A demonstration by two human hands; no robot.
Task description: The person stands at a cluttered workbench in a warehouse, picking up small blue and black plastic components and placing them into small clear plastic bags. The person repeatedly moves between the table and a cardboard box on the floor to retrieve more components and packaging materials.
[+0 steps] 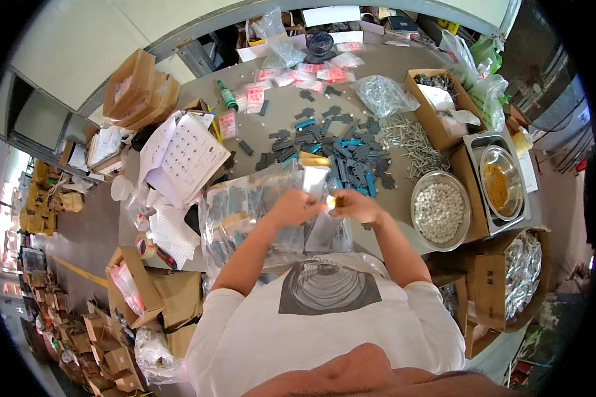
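Observation:
Close in front of my chest, my left hand (299, 206) is closed, its fingers pinched at the edge of a clear plastic bag (316, 178). Facing it, my right hand (357, 206) is closed too, fingertips at a small bright yellow-white piece (331, 202) that glare makes hard to name. Under my left forearm lies a large clear bag (235, 205) of packed grey parts. Just beyond my hands spreads a loose pile of grey and blue plastic parts (341, 153).
Right of the pile lie loose screws (417, 147) and a steel bowl (469, 221) of white pieces. A cardboard box (437, 132) stands behind them. Papers (182, 159) cover the left side. Red-printed packets (255, 98) and a small black fan (320, 46) are at the back.

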